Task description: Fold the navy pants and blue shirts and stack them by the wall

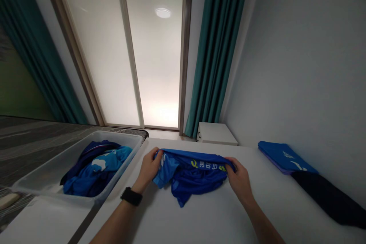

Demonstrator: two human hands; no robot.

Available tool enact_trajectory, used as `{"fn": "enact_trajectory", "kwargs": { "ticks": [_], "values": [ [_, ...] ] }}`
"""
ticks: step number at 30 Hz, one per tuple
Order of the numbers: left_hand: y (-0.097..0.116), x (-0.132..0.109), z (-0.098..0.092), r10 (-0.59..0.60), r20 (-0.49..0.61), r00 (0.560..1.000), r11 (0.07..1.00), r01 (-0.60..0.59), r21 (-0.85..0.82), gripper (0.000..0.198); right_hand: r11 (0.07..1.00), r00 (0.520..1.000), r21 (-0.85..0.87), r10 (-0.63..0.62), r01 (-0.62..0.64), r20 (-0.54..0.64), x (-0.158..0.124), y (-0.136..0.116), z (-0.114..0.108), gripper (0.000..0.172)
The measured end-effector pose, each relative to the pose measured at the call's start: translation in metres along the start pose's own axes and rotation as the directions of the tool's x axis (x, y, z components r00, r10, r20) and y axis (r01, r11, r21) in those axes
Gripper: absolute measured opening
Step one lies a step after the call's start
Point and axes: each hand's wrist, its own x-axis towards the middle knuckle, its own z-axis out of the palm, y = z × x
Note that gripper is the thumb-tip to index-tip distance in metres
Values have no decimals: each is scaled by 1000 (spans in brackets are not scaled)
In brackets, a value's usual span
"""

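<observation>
Currently I have the blue garment [191, 177] lying crumpled on the white table [217, 217], at centre of view. My left hand [150, 167] is clenched on its edge at 9 o'clock; my right hand [238, 179] grasps the edge at 3 o'clock. A clear bin [37, 177] of blue clothes [95, 171] sits further at 9 o'clock. Folded blue cloth [283, 156] lies at 2 o'clock, with dark fabric [328, 198] just beside it.
</observation>
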Motion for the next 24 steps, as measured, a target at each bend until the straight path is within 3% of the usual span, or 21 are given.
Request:
{"fn": "enact_trajectory", "kwargs": {
  "ticks": [4, 7, 10, 13, 14, 16, 17, 19, 22, 24],
  "values": [
    [-4, -1, 3, -101, 105, 989, 994, 97, 46, 26, 1000, 985, -9, -5, 3, -175, 3, 10, -6, 34],
    [-13, -1, 4, -149, 110, 983, 921, 97, 378, 16, 999, 996, -21, -35, 33, -78, 3, 23, 3, 49],
    [-16, -2, 4, 3, 32, 999, 821, -21, 571, 24, 986, 994, -130, -106, 106, 9, -1, 29, 14, 61],
    [-6, -12, 14, 171, 129, 977, 877, -211, 431, 23, 954, 976, -211, -218, 214, 1, -9, 23, 20, 58],
    [0, -18, 19, 231, 210, 950, 892, -293, 344, 23, 947, 969, -209, -247, 242, 4, -11, 19, 21, 54],
    [13, -31, 34, 328, 411, 851, 860, -448, 243, 21, 940, 959, -195, -280, 281, 31, -16, 11, 22, 47],
    [19, -38, 41, 344, 469, 813, 833, -495, 247, 21, 936, 956, -194, -286, 295, 70, -19, 7, 23, 44],
    [25, -46, 53, 330, 512, 793, 804, -520, 288, 27, 928, 937, -200, -271, 316, 220, -23, 1, 24, 36],
    [20, -48, 59, 254, 510, 822, 792, -479, 379, 33, 911, 856, -235, -194, 339, 479, -28, -3, 21, 32],
    [10, -42, 57, 198, 490, 849, 792, -433, 431, 26, 901, 800, -260, -142, 349, 583, -30, -2, 17, 52]
  ]
}}
